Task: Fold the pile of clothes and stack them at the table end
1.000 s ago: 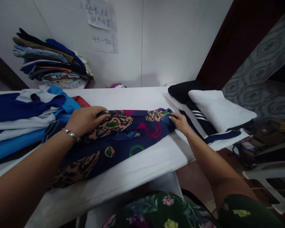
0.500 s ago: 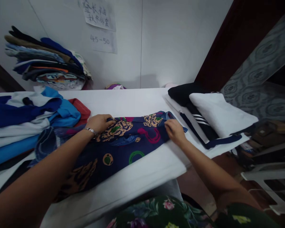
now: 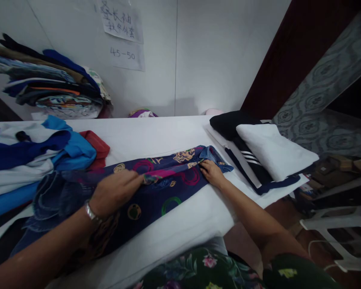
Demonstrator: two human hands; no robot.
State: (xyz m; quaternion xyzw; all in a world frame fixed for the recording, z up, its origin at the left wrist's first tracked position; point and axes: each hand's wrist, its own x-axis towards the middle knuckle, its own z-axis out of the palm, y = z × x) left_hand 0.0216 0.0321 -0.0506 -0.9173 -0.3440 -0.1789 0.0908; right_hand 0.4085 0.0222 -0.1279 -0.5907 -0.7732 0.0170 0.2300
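A dark navy shirt [image 3: 155, 202] with leopard, magenta and green ring prints lies stretched across the white table [image 3: 144, 138]. Its denim collar [image 3: 214, 155] points right, and bunched, frayed denim [image 3: 52, 196] shows at the left end. My left hand [image 3: 118, 192], with a bracelet at the wrist, is closed on the shirt's front edge, raising a fold of it. Close to the collar, my right hand [image 3: 211, 172] pinches the same fold, its fingertips on the cloth. Between both hands the fold runs taut, showing a pink strip.
Loose blue and white clothes [image 3: 42, 148] and a red piece [image 3: 94, 148] heap at the left. Behind them rises a folded stack [image 3: 54, 80]. A white folded garment [image 3: 273, 148] lies over black clothes [image 3: 231, 122] on the right. A white plastic stool [image 3: 339, 237] stands beyond the table edge.
My left hand has lifted the shirt's edge and drawn it toward me, folding it over. My right hand has shifted slightly left and down, near the collar. The view has turned slightly.
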